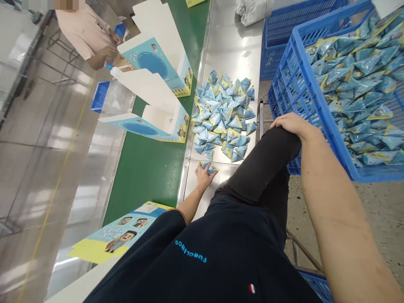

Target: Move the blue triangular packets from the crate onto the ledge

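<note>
My left hand (204, 176) is closed around a small blue-and-yellow triangular packet (209, 167) on the steel tabletop (214, 33). Just beyond it lies a heap of the same kind of packets (221, 109), spread over the steel surface. My right hand (290, 124) rests on my raised knee in black trousers (261, 164), fingers lying loosely over it with nothing held. Beside the right arm stands a blue plastic crate (318, 97) full of similar packets.
Two open display boxes (164, 122) stand on the green belt (142, 168) left of the heap. Another printed box (126, 231) is near my left elbow. A second blue crate (280, 38) sits behind. Across the belt, a person in a pink shirt (77, 31) works.
</note>
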Motion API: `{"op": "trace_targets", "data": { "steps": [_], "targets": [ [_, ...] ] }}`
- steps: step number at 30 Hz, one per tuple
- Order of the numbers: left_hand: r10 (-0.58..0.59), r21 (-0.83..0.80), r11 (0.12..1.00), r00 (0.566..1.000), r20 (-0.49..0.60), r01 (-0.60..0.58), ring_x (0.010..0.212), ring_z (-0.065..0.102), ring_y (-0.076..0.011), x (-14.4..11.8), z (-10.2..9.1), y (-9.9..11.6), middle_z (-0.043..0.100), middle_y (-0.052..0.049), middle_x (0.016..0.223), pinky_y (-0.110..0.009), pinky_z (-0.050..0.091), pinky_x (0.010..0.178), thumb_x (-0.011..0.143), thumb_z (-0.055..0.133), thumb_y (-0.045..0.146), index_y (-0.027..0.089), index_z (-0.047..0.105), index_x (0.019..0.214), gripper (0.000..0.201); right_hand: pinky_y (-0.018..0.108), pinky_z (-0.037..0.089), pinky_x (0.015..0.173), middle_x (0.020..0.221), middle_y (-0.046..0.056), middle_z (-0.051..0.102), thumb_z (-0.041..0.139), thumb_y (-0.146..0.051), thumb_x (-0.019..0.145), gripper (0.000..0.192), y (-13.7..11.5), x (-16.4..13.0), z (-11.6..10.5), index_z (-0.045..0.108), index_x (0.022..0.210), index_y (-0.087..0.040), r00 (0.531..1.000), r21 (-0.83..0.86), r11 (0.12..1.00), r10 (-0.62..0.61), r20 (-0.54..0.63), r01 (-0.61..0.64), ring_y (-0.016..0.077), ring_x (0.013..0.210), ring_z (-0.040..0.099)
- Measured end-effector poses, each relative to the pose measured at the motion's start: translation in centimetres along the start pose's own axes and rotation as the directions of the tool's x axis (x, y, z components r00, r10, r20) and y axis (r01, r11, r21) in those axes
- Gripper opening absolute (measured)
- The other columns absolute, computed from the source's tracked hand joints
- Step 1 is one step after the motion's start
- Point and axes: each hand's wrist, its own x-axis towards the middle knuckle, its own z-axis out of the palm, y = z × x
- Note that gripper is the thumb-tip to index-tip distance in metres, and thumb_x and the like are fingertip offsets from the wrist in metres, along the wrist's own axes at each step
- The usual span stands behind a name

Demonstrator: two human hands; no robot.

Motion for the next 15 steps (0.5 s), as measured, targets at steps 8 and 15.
{"op": "trace_targets", "data": {
  "steps": [8, 15],
  "targets": [
    [0.003, -0.004, 1.000, 0.993, -0.120, -0.004, 0.147, 0.049, -0.0434, -1.3, -3.1, -4.1, 0.048, -0.022, 0.158, -0.057, 0.044, 0.117, 0.081, 0.084, 0.057, 0.024, 0.073, 0.136, 0.064, 0.034, 0.058, 0.085, 0.086, 0.004, 0.079, 0.065, -0.018, 0.073, 0.018, 0.6, 0.6, 0.1, 0.081, 0.068, -0.023, 0.999, 0.035, 0.999, -0.036, 0.022, 0.035, 0.0336, 0.100, 0.071],
    [0.054, -0.058, 0.996, 0.972, -0.227, -0.069, 0.141, 0.055, -0.0446, -1.5, -5.3, -3.5, 0.052, -0.024, 0.152, -0.056, 0.051, 0.112, 0.075, 0.089, 0.060, 0.023, 0.077, 0.127, 0.065, 0.035, 0.055, 0.093, 0.088, 0.004, 0.079, 0.063, -0.017, 0.074, 0.019, 0.3, 0.4, 0.3, 0.077, 0.064, -0.024, 1.000, 0.030, 0.999, -0.013, 0.022, 0.012, 0.0322, 0.099, 0.070]
  ]
}}
